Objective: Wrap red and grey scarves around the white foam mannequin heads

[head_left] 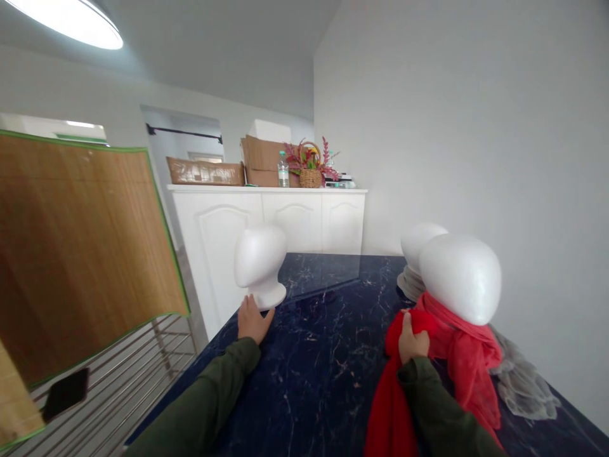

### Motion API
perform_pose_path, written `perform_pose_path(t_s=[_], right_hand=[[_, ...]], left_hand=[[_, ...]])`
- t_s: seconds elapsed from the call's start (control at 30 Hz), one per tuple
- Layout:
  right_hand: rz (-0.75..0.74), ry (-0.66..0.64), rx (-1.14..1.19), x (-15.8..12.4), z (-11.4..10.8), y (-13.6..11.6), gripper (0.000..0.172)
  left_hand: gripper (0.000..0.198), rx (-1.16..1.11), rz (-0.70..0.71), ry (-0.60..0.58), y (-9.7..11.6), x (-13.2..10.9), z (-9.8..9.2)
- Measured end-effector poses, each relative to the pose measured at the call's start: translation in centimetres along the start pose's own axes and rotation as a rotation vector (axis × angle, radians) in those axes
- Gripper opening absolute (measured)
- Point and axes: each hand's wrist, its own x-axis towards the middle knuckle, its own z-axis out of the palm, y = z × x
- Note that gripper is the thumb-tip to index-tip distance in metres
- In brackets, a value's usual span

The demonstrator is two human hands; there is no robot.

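A bare white mannequin head [261, 257] stands at the left edge of the dark blue marbled table [328, 355]. My left hand [254, 319] is at its base, thumb and fingers apart, holding nothing. On the right, my right hand [413, 341] grips a bright red scarf [392, 406], which hangs down toward the near edge. Just beyond that hand is a second white mannequin head [460, 278] with a coral-red scarf [469, 362] around its neck. Behind it stands another white head [419, 241] with grey fabric at its neck.
Grey sheer fabric [523, 384] lies at the table's right side. A white cabinet [223, 222] at the back bears cardboard boxes [204, 171], a bottle [283, 171] and a flower basket [310, 178]. At left are a metal rack [162, 346] and a black phone [66, 392].
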Motion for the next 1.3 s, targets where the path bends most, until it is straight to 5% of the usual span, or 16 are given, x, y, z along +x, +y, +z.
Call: perform_pose_path(t_s=[0.23,0.5,0.77,0.93,1.13,1.3], right_hand=[[0.053,-0.275,0.033,-3.1,2.8,-0.6,0.035],[0.211,-0.276,0.148,-3.0,3.0,-1.1,0.037],[0.139,-0.298,0.091,-2.9,2.9,-1.3,0.036],[0.174,-0.333,0.079,-3.1,2.7,-2.1,0.034],[0.236,-0.34,0.066,-3.2,2.0,-3.0,0.037],[0.246,-0.379,0.024,-3.0,1.7,-2.7,0.04]], left_hand=[[0.09,-0.003,-0.229,0.164,1.1,4.0,1.8],[0.077,0.029,-0.256,0.093,0.7,5.9,2.2],[0.074,-0.007,-0.179,0.055,2.5,4.9,0.3],[0.072,-0.13,-0.087,0.049,5.5,0.3,-2.1],[0.061,-0.305,0.145,-0.123,7.6,-10.9,-5.5],[0.059,-0.218,0.249,-0.1,8.8,-17.9,-6.8]])
